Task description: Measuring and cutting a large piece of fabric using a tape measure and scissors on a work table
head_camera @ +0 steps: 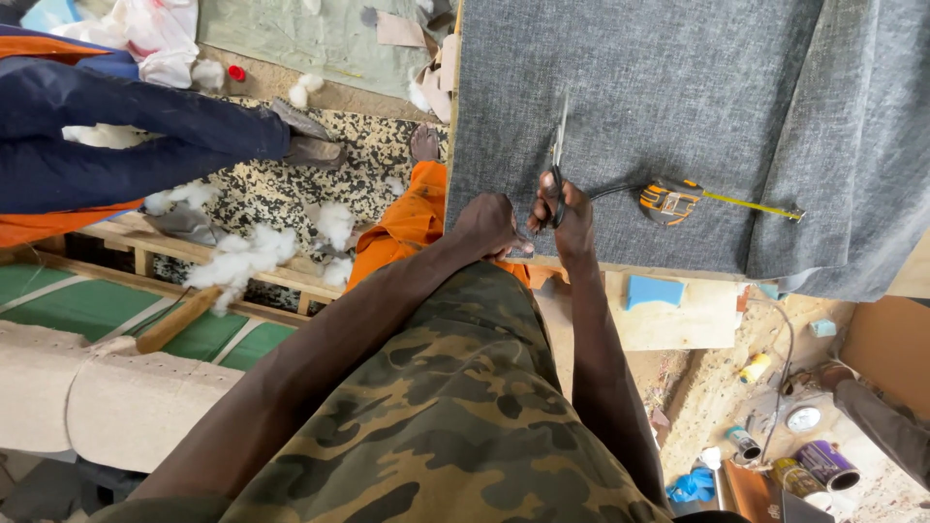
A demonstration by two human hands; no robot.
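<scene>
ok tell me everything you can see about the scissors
The scissors are a metal pair with slim silvery blades and dark handles. The right hand grips the handles, fingers through the loops. The blades point away from the person, lying flat against the grey woven fabric spread over a board; whether they are open is too small to tell. The left hand presses the fabric edge just beside them. An orange and black tape measure lies on the fabric to the right, apart from the scissors.
</scene>
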